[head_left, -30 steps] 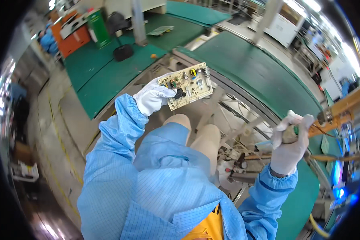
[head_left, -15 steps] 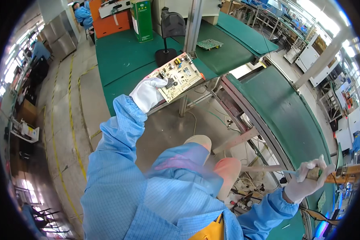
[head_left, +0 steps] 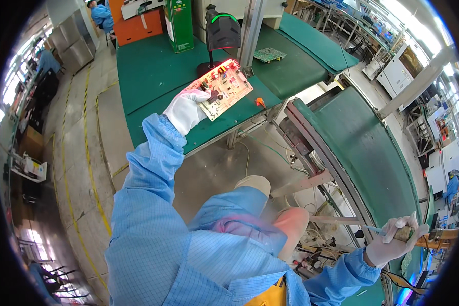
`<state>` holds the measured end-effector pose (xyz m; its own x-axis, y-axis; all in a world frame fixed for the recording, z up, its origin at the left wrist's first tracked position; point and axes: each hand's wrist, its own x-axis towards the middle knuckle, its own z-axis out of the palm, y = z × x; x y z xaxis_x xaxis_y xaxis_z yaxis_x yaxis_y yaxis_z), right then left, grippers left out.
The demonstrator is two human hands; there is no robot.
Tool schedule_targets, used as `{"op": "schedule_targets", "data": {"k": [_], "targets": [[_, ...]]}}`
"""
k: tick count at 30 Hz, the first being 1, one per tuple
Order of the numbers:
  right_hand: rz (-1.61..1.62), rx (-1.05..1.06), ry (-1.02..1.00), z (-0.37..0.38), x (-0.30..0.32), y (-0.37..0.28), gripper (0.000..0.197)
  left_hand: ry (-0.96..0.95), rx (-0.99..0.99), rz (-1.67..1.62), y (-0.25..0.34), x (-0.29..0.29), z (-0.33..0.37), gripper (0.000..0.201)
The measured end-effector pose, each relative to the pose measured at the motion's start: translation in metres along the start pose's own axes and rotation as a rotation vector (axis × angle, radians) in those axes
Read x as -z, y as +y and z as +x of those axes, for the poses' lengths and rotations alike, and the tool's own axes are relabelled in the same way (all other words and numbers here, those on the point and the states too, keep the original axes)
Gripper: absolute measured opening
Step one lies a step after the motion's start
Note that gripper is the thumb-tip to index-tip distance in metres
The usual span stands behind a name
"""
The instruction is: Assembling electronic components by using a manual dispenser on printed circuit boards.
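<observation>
My gloved left hand (head_left: 185, 111) grips a populated circuit board (head_left: 232, 93) by its near left corner, thumb on top. The board is tilted in front of a black scanner on a stand (head_left: 223, 33), lit red along its far part, and the scanner shows a green light. Off to the right, over the side of the green conveyor, my gloved right hand (head_left: 390, 244) is closed round a small tan, roundish item (head_left: 404, 234). A thin pale-blue stick also pokes out of that hand; whether the two are one tool I cannot tell.
Another circuit board (head_left: 269, 55) lies on the green bench beyond a metal post (head_left: 251, 38). A green can (head_left: 180, 25) and an orange box (head_left: 137, 28) stand at the back. The conveyor belt (head_left: 362, 148) curves along my right. A person in blue (head_left: 102, 16) sits far left.
The board has moved slightly up and left, closer to the scanner. Red light now falls on it, and a green light has come on at the scanner. My right hand has barely shifted.
</observation>
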<state>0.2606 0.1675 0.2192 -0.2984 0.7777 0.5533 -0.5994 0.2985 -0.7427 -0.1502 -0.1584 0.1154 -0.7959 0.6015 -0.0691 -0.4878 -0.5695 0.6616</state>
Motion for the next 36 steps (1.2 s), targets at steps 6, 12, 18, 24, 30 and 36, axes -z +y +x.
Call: {"op": "schedule_targets", "data": {"k": [6,12,18,24,30,36], "targets": [[-0.068,0.026,0.127,-0.003,-0.021,-0.003,0.049,-0.029,-0.078,-0.048,0.005,-0.003,0.000,0.038],[-0.073,0.023,0.072,0.000,-0.015,-0.007,0.050,0.040,-0.188,-0.201,0.010,-0.016,0.010,0.039],[-0.216,0.047,0.194,-0.002,-0.013,-0.004,0.050,-0.030,-0.123,-0.161,-0.010,-0.018,0.011,0.043],[-0.416,0.182,0.145,-0.007,-0.010,-0.004,0.049,-0.360,0.194,-0.150,-0.077,-0.077,-0.026,0.060],[-0.165,0.031,0.249,-0.004,-0.015,-0.010,0.046,-0.407,0.518,-0.068,-0.156,-0.108,-0.042,0.053],[-0.113,0.029,0.107,0.002,-0.021,-0.013,0.045,-0.488,0.547,0.070,-0.218,-0.123,-0.039,0.034]]}}
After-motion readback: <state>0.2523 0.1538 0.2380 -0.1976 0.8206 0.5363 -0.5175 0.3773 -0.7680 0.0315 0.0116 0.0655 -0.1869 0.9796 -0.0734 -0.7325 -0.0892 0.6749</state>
